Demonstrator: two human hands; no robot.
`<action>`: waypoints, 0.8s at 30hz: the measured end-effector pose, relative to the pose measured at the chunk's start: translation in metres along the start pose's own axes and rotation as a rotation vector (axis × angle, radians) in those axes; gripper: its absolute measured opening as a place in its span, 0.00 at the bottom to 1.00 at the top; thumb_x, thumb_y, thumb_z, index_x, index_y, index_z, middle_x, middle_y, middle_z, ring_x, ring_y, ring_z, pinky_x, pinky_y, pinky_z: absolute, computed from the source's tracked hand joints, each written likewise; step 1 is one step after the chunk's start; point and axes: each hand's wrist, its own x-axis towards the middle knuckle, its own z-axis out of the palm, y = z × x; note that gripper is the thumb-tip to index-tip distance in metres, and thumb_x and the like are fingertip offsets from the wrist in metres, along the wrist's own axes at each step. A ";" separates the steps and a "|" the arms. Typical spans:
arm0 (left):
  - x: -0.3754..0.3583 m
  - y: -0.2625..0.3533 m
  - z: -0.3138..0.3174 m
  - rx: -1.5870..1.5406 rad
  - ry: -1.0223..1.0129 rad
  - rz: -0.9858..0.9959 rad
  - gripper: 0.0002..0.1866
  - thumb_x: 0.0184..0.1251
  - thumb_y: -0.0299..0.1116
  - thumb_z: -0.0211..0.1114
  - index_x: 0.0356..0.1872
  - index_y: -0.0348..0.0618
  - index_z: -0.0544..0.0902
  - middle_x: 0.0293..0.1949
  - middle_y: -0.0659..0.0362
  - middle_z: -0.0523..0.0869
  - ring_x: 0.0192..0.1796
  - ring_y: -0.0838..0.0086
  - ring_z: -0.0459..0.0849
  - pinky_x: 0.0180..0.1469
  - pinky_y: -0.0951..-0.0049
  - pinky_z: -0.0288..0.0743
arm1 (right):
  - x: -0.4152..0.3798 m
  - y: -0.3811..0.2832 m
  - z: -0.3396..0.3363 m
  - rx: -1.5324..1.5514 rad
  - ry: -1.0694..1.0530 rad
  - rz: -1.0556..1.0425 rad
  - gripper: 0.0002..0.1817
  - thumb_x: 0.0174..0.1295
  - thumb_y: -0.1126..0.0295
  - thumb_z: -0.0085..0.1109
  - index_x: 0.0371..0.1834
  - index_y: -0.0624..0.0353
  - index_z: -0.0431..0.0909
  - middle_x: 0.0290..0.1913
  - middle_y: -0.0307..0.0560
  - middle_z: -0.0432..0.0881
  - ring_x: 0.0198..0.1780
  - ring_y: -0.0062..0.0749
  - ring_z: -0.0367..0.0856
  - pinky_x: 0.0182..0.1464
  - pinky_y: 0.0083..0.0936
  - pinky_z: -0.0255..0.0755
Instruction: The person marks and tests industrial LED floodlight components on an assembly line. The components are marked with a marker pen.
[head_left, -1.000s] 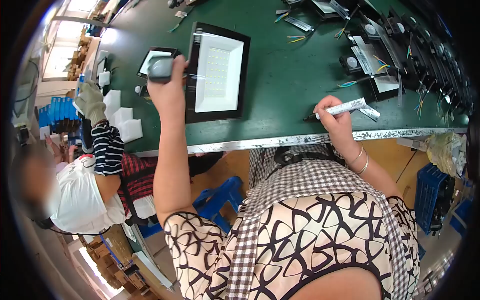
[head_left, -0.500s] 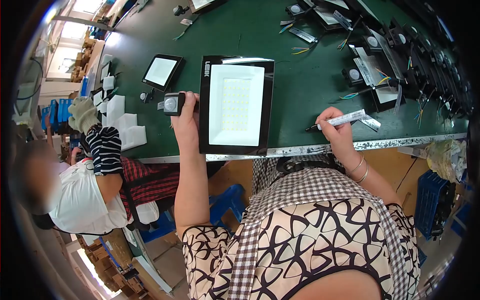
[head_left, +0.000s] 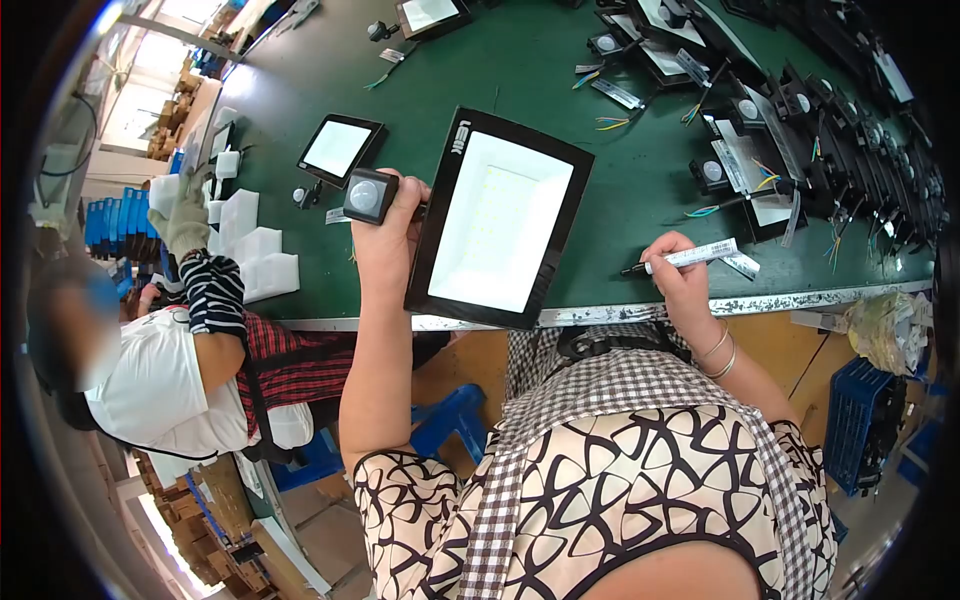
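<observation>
1. My left hand (head_left: pixel 385 245) is clamped on the large black-framed LED floodlight panel (head_left: pixel 497 222) at its left edge, beside the small black sensor box (head_left: pixel 368 194) – panel tilted over the green table's (head_left: pixel 560 60) near edge.
2. My right hand (head_left: pixel 685 285) pinches a white marker pen (head_left: pixel 690 258), tip toward the panel.
3. Left of me, a co-worker's gloved hand (head_left: pixel 185 220) reaches the white foam blocks (head_left: pixel 255 255); a smaller black-framed floodlight (head_left: pixel 338 148) lies beyond.

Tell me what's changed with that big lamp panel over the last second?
The left hand, gripping the small black sensor box, has pulled the large black-framed LED floodlight panel toward the table edge and tilted it up. The right hand keeps its grip on the white marker pen, barely moved.
</observation>
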 end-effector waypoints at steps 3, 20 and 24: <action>-0.004 -0.002 0.003 -0.119 0.035 -0.010 0.07 0.63 0.28 0.63 0.36 0.43 0.73 0.31 0.60 0.80 0.35 0.78 0.78 0.38 0.77 0.76 | 0.000 0.003 -0.005 0.018 -0.014 0.008 0.01 0.59 0.76 0.54 0.30 0.59 0.73 0.26 0.31 0.70 0.26 0.08 0.60 0.27 0.10 0.52; -0.023 0.021 0.027 0.822 -0.440 0.800 0.10 0.34 0.21 0.66 0.23 0.41 0.78 0.26 0.59 0.80 0.39 0.61 0.84 0.42 0.66 0.80 | 0.001 0.002 -0.004 0.000 0.006 0.012 0.02 0.59 0.74 0.53 0.30 0.58 0.73 0.25 0.29 0.69 0.24 0.08 0.58 0.24 0.10 0.50; -0.055 -0.013 0.035 1.200 -0.770 1.270 0.09 0.43 0.27 0.64 0.27 0.50 0.74 0.28 0.62 0.77 0.45 0.60 0.82 0.43 0.66 0.81 | 0.001 0.002 -0.004 -0.027 0.042 -0.035 0.02 0.59 0.73 0.54 0.30 0.58 0.73 0.23 0.28 0.68 0.22 0.06 0.57 0.21 0.09 0.48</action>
